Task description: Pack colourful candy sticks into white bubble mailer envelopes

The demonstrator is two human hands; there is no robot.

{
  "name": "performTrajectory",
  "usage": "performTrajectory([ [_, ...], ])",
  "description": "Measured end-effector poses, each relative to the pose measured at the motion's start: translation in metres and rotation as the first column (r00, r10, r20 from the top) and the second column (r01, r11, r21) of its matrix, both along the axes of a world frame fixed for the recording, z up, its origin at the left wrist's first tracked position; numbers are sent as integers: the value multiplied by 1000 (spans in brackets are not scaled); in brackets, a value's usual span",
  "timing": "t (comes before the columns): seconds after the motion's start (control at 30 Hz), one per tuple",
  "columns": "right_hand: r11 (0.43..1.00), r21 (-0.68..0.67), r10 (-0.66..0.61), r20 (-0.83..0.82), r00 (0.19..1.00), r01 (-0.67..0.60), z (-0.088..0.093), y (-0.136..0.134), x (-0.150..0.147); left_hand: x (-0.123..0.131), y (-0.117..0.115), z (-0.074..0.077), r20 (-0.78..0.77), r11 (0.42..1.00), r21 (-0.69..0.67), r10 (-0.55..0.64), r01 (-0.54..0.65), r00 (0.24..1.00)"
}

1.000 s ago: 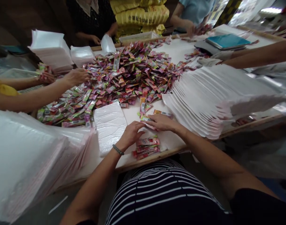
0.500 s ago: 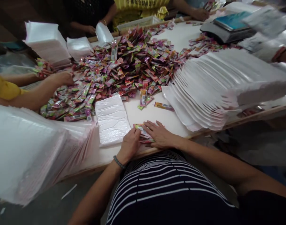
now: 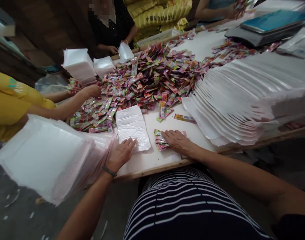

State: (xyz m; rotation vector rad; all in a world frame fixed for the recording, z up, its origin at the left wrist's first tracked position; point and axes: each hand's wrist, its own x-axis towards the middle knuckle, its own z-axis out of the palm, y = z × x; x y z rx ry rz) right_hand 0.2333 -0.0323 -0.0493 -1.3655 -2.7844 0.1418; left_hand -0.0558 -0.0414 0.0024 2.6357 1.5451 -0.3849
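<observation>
Below the middle of the view, my right hand is laid over a small bundle of colourful sachets, its fingers curled across them and its thumb hidden. The sachets' printed ends stick out to the left of the fingers. My left hand, with a beaded bracelet at the wrist, lies with fingers stretched out on the lower left corner of a flat pile of clear-white plastic bags. Nothing shows in its grasp. A single orange sachet is on the table beyond my right hand.
A large heap of sachets covers the table's middle. Tall bag stacks stand at left and right. A blue-topped scale sits at back right. A co-worker's yellow sleeve and arm reach in from the left.
My left hand has left the sachets and moved left to the flat bags. My right hand stays over the sachets. The view has shifted, bringing more of the left side into sight.
</observation>
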Motion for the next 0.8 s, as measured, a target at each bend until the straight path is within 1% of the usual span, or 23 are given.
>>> performTrajectory([
  [0.07,1000,18,-23,-38,999,24,-4,2,2,5,5,-1,33,998,10,66,-66,997],
  [0.13,998,29,-54,-96,994,57,-6,5,6,13,7,2,56,993,-3,119,-119,991],
  [0.17,997,32,-62,-125,990,67,-8,6,8,17,5,5,57,993,-16,118,-117,991],
  [0.27,996,49,-63,-198,978,75,-14,7,10,27,-4,11,6,998,-50,38,-38,999],
  [0.3,995,56,-64,-230,971,79,-17,7,10,30,-7,13,-18,998,-55,27,-28,999],
  [0.33,994,60,-71,-271,960,91,-21,9,10,32,-10,14,-35,997,-54,44,-46,998],
  [0.4,988,46,-118,-378,918,146,-29,13,12,36,-11,15,-23,987,-50,150,-151,988],
  [0.5,961,-55,-257,-536,804,271,-38,22,20,43,-2,13,105,940,-58,341,-336,934],
  [0.53,947,-99,-306,-573,760,306,-39,24,23,46,3,12,182,919,-75,394,-387,901],
  [0.6,925,-168,-366,-626,689,340,-40,27,29,50,14,10,348,881,-132,470,-454,811],
  [0.67,920,-194,-380,-660,648,342,-41,27,34,53,24,13,466,862,-173,498,-477,731],
  [0.7,919,-194,-379,-673,635,343,-42,27,35,54,29,17,532,858,-186,498,-479,685],
  [0.73,917,-192,-381,-684,622,350,-43,27,35,54,32,23,614,856,-200,489,-477,620],
  [0.77,912,-190,-387,-693,608,365,-45,27,36,53,34,32,711,855,-215,468,-471,524],
  [0.8,905,-188,-396,-700,594,382,-47,27,36,53,35,42,817,855,-227,428,-467,387],
])
